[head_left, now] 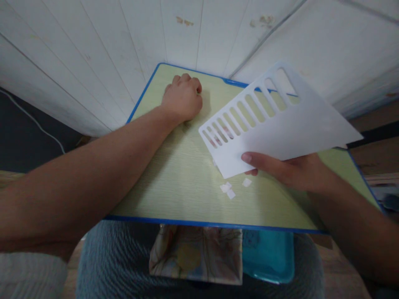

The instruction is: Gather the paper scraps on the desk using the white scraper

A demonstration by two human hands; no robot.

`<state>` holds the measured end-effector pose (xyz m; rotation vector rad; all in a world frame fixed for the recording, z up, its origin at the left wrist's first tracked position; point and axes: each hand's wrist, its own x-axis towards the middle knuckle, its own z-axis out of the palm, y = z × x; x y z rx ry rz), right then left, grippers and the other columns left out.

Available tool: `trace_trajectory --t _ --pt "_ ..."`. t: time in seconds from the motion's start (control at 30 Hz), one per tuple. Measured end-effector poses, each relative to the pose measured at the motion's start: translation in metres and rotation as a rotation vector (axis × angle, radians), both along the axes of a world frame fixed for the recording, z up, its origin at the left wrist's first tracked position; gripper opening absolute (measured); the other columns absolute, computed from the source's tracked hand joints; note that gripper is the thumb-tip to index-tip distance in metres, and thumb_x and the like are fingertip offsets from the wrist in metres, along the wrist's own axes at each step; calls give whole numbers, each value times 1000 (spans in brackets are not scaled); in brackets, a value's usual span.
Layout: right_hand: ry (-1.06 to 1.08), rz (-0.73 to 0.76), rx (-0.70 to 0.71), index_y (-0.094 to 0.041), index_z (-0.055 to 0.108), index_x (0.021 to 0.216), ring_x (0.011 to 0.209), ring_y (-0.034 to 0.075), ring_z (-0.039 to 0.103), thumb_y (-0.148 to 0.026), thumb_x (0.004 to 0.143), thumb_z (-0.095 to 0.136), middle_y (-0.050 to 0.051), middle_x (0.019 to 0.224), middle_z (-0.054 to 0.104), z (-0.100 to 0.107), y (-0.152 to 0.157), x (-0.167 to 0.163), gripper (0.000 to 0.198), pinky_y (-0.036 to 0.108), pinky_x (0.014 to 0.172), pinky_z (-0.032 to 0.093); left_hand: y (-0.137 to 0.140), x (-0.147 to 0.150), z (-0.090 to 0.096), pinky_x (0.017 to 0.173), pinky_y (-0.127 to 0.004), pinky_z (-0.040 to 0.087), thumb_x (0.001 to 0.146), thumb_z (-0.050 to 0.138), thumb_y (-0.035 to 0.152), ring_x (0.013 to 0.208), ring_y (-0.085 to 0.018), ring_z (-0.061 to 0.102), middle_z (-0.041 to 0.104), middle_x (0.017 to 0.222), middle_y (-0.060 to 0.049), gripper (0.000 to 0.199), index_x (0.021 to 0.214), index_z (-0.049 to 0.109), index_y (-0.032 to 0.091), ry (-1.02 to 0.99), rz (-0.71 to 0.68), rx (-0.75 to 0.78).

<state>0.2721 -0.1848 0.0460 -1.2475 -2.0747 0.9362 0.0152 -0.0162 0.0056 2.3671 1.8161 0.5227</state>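
A white sheet [274,133], paper or thin card, has a row of rounded slots along its upper left edge. My right hand [289,168] is closed on its lower edge, thumb on top, and holds it tilted above the table. Further back on the left, my left hand [183,97] lies on the table with its fingers curled in. Its palm faces away, so anything inside is hidden. Several small white scraps [229,190] lie on the tabletop below the sheet's lower corner. Through the smallest slots, reddish bits show, too unclear to name.
The pale green table [187,178] has a blue edge and stands against a white plank wall [140,37]. Below its front edge, a patterned bag or cloth [196,255] and a turquoise tray [271,255] rest at my lap. A grey cable [268,39] runs down the wall.
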Motion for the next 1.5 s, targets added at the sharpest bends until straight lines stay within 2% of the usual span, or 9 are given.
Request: trace_trajectory --t 0.07,0.17,0.3,0.47,0.6,0.77,1.13,1.33,1.5 --pt "-34 -33 15 -34 76 71 67 27 78 -61 106 90 0 71 80 0 4 12 46 45 77 72 1 -1 -1 132 -63 55 113 54 12 161 -46 59 71 163 -22 49 152 82 16 -5 0 3" --pt "-37 -120 60 -32 78 71 65 26 76 -65 103 93 2 71 80 -2 11 26 49 45 74 70 3 -3 -4 132 -66 53 109 56 13 159 -45 59 75 160 -14 50 147 85 29 -65 -11 9" --pt "23 -181 135 -29 76 67 61 23 72 -59 103 93 2 67 77 -3 12 21 50 40 69 67 5 -5 -6 133 -64 51 108 54 20 157 -43 57 75 158 -11 51 148 84 34 -87 -17 6" --pt "79 -195 -19 -30 73 68 65 25 77 -62 105 89 1 67 77 -6 -2 -10 52 40 70 69 2 -6 0 136 -63 49 110 56 31 158 -44 54 76 159 -5 48 149 83 42 -81 -22 -46" --pt "49 -144 -53 -31 70 65 61 25 76 -65 104 89 1 66 77 -6 -5 -17 55 40 68 70 3 -6 -1 136 -61 50 110 54 29 159 -42 54 74 161 -9 47 147 83 37 -59 -3 -47" --pt "-19 -100 -8 -33 74 69 64 26 77 -62 103 92 1 69 78 -2 2 2 48 43 70 69 7 -8 -7 137 -62 47 107 61 32 159 -43 53 76 155 -7 49 151 82 40 -120 -27 -21" --pt "-116 -165 105 -32 80 77 68 30 81 -57 98 98 2 77 85 1 12 35 37 48 74 72 3 -4 -5 133 -64 52 108 54 18 158 -42 58 75 158 -9 51 146 84 35 -73 -5 1" --pt "-105 -196 159 -32 78 72 69 29 80 -66 99 95 1 74 82 -1 15 44 46 48 79 73 8 -5 -10 132 -62 52 108 54 16 157 -43 58 74 156 -12 47 142 83 30 -73 -11 24" --pt "-32 -228 134 -32 73 67 65 27 75 -73 99 94 2 69 78 2 14 28 56 45 71 71 0 -3 0 132 -63 52 110 53 17 162 -44 56 71 161 -16 46 145 82 27 -18 -7 -24"
